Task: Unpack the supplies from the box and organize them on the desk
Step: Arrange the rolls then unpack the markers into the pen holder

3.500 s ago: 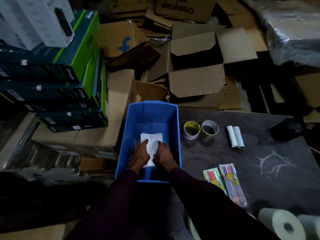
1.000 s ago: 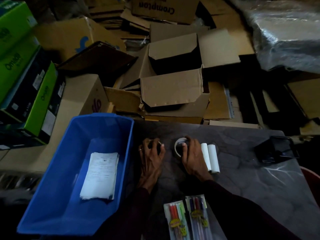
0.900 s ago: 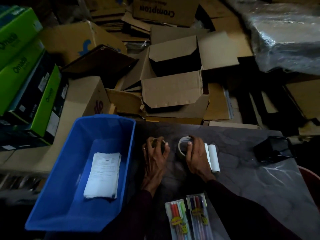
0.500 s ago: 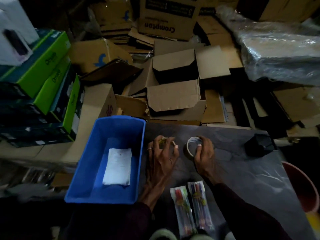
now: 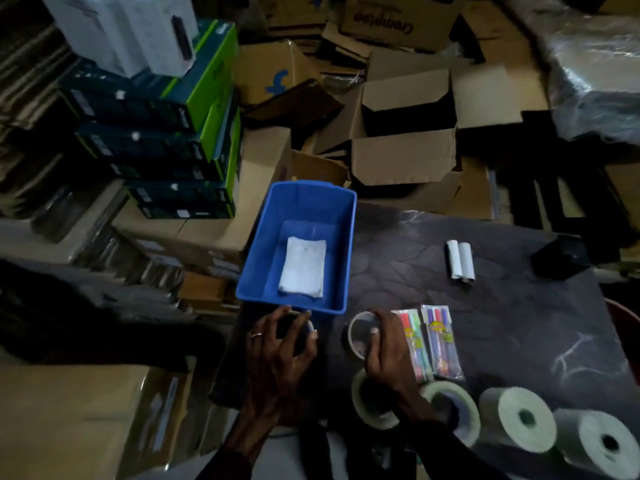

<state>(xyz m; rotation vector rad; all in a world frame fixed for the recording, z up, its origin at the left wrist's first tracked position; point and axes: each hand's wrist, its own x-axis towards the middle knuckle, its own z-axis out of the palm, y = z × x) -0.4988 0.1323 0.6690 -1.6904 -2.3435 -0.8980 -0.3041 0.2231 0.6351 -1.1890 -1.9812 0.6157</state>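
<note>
Now nearer: left fingers (image 5: 265, 329) round left tape roll (image 5: 309, 326), right fingers (image 5: 376, 327) round right roll (image 5: 350, 333).

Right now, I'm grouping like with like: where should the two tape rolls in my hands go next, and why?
Probably set them beside the larger tape rolls: left hand and right hand each grip a small tape roll close by.

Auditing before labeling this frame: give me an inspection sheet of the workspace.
Surface: dark marbled desk, dim light.
Job's things: blue bin holds paper stack; two pen packs, white roll pair, four large rolls on desk.
Clutter: black object at far right corner.
Hands: left hand grips tape roll by bin; right hand grips pale tape roll.
Cables: nothing seen.
Surroundings: cardboard boxes, stacked green boxes.
</note>
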